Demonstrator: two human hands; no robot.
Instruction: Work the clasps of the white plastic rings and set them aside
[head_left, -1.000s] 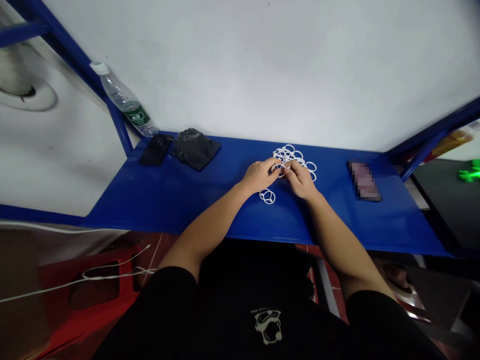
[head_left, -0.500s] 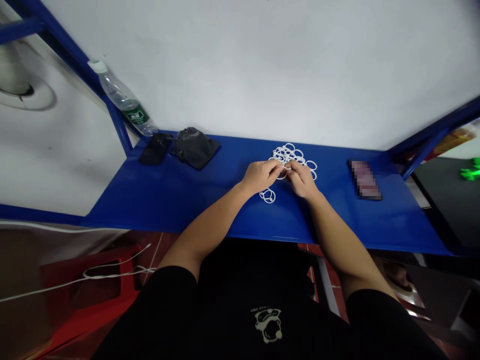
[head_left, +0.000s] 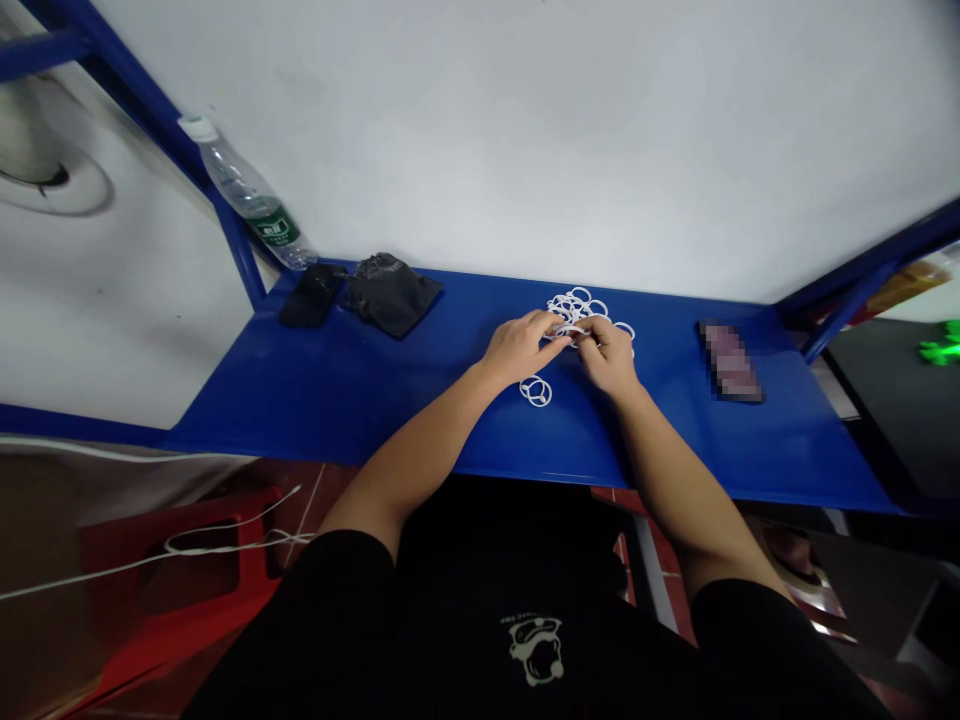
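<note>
Between my two hands a white ring (head_left: 574, 329) is held, tilted nearly edge-on. My left hand (head_left: 521, 347) has its thumb and fingers closed on the ring's left side. From the other side, my right hand (head_left: 607, 355) pinches the ring's right end. Just behind the fingers lies a heap of white rings (head_left: 580, 296), partly hidden by both hands. Nearer to me, below my left hand, a small pair of overlapping white rings (head_left: 535, 391) rests on the blue tabletop (head_left: 420, 400).
On the left stand a clear plastic bottle (head_left: 251, 195), a black flat item (head_left: 312, 296) and a dark drawstring pouch (head_left: 394, 297). A blurred-out phone-like item (head_left: 730, 362) lies on the right. Below, a red stool (head_left: 187, 610) and white cable (head_left: 112, 573) show.
The ring between my hands has turned, and my left fingers have spread somewhat from their tight pinch. The heap and the overlapping rings have stayed in place.
</note>
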